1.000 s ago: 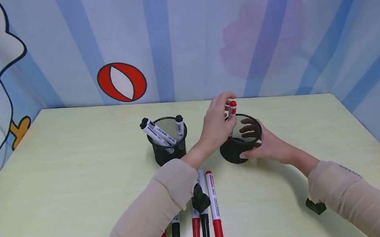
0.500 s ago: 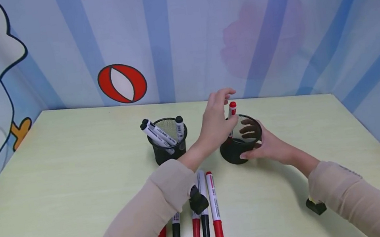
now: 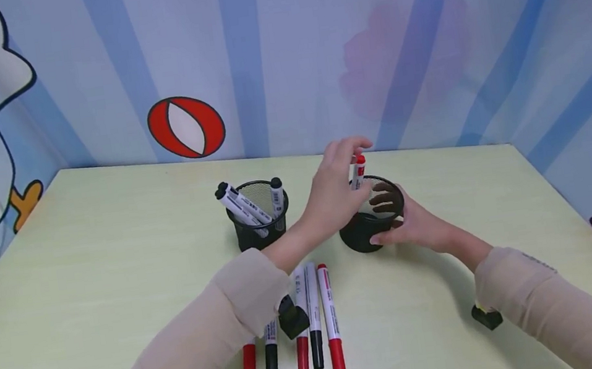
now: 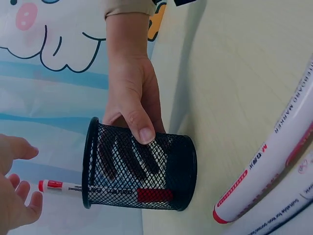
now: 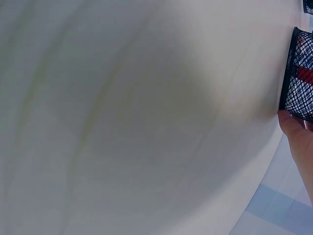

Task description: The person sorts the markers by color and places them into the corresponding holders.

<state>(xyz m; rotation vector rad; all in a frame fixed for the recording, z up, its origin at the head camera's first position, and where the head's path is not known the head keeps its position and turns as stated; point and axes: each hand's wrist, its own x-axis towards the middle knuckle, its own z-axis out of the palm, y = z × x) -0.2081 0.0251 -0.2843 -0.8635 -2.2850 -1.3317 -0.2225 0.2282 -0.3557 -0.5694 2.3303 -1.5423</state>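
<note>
My right hand (image 3: 419,224) grips a black mesh pen holder (image 3: 357,235) on the table, thumb on the near side and fingers round the far side. One red marker (image 4: 55,186) leans inside it, its red cap down near the base and its red end sticking out above the rim. Beside that end is my left hand (image 3: 331,192), fingers spread and holding nothing; the left wrist view shows a gap between fingertips and marker. In the right wrist view only the thumb side of the right hand and part of the holder show.
A second mesh pen holder (image 3: 249,238) with several black-capped markers stands to the left. Several red and black markers (image 3: 329,305) lie in a row on the table (image 3: 114,252), partly hidden by the left sleeve (image 3: 209,333). A patterned backdrop (image 3: 301,53) rises behind the table.
The left hand's fingers have loosened off the red marker, and the left forearm has drawn slightly left. The marker stays in the holder; the right hand keeps its grip.
</note>
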